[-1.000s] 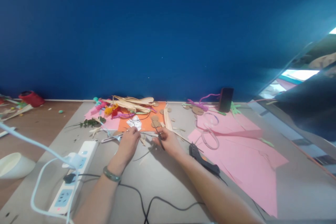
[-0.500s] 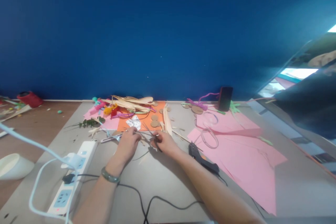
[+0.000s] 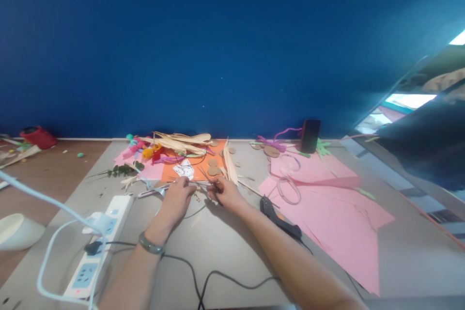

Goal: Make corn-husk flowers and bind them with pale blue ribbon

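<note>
At the middle of the table my left hand is closed, its fingertips pinching one end of a thin pale strip. The strip runs across to my right hand, whose fingers are wrapped round a dark pair of scissors. The blades point up and to the left, close to the strip; whether they touch it I cannot tell. Just beyond my hands lie an orange sheet, a black-and-white patterned paper piece, round wooden discs and dry husk strips.
A white power strip with cables stands at the left, near a white cup. To the right are a black glue gun, pink paper and a phone leaning on the blue wall. Someone's dark clothing shows far right.
The view has shifted slightly. The scissors have turned a little in my right hand, their blades looking closer together; my left hand has hardly moved.
</note>
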`<state>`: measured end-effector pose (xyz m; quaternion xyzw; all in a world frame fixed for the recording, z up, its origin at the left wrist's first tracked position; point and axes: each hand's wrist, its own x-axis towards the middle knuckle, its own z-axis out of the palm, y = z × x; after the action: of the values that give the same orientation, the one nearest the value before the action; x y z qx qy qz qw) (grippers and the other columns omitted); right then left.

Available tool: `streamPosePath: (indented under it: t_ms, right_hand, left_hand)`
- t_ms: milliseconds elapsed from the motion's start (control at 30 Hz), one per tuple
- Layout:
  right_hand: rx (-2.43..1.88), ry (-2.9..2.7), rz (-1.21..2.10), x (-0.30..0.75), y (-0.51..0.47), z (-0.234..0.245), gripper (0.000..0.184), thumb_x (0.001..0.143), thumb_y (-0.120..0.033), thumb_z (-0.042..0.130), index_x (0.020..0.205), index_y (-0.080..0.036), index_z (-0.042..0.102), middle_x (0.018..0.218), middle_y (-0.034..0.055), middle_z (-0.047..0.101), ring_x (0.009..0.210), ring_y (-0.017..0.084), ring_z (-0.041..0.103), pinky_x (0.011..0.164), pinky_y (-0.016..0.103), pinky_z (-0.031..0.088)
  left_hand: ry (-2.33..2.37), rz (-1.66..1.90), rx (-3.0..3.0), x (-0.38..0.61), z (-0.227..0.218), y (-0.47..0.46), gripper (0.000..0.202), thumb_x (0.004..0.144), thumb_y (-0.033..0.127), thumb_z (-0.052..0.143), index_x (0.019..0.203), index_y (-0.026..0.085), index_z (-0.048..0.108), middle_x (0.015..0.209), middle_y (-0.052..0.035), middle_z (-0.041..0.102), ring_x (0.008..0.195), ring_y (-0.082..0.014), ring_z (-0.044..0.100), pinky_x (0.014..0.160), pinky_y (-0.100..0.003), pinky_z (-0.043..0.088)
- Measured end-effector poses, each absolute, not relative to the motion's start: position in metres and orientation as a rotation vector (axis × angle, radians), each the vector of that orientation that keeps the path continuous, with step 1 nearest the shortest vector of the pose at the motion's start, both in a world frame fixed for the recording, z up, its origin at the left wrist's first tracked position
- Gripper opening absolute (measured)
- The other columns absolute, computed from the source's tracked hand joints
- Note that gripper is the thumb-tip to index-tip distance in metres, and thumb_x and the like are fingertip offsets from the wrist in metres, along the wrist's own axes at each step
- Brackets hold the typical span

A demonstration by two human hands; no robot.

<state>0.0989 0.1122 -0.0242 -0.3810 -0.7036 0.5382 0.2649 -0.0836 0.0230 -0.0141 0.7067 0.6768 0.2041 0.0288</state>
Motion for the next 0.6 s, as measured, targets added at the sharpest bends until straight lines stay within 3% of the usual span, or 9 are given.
streamPosePath:
  t_ms: [233,400,600]
  right_hand:
    - [-1.015,-1.849,1.434,0.098,0.114,-0.024,0.031,0.064,-0.024,0.067,0.093,-0.020,0.055,0.080,0.0020,0.069,0.071,0.017,0.065,0.070,0.030,0.050]
    - [-0.985,-1.824,1.496,0.099,0.110,-0.023,0.029,0.064,-0.025,0.066,0.091,-0.020,0.055,0.078,0.0017,0.069,0.072,0.017,0.065,0.071,0.030,0.050]
    - [-1.040,-1.818,1.462,0.099,0.110,-0.021,0.028,0.065,-0.026,0.066,0.090,-0.019,0.056,0.075,0.0001,0.068,0.066,0.015,0.063,0.066,0.028,0.049]
  left_hand:
    - [2.066,0.686,2.153,-0.085,-0.015,0.021,0.024,0.081,0.009,0.049,0.080,0.020,0.070,0.102,-0.0087,0.056,0.096,-0.0242,0.052,0.084,-0.037,0.042]
    - [2.092,0.752,2.113,-0.079,-0.016,0.023,0.023,0.087,0.016,0.046,0.090,0.020,0.068,0.099,-0.0079,0.056,0.093,-0.0228,0.053,0.084,-0.036,0.042]
    - [2.139,0.704,2.066,-0.074,-0.018,0.026,0.011,0.082,0.024,0.056,0.089,0.019,0.063,0.100,-0.0081,0.053,0.100,-0.0255,0.050,0.087,-0.039,0.041]
